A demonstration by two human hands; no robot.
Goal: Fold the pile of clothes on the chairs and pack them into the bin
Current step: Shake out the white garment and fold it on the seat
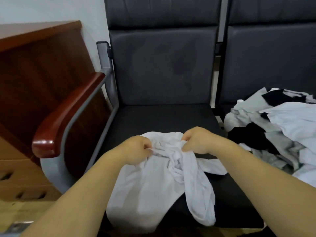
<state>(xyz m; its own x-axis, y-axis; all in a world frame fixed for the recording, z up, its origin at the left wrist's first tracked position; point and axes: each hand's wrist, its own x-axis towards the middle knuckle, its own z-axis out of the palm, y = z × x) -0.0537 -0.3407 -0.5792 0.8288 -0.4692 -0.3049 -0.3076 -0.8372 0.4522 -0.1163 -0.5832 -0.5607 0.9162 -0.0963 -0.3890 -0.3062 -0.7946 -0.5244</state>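
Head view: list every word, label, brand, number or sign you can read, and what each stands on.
No text can be read in this view.
White garment, gripped by the left hand and right hand: no print or tag visible.
Clothes pile, black chair, wooden armrest: no writing, label or number visible.

Free over black leather seat (162, 117) beyond crumpled white garment (150, 185); blocked left by red-brown wooden armrest (68, 110), right by white-grey-black clothes heap (282, 127) (on next seat).
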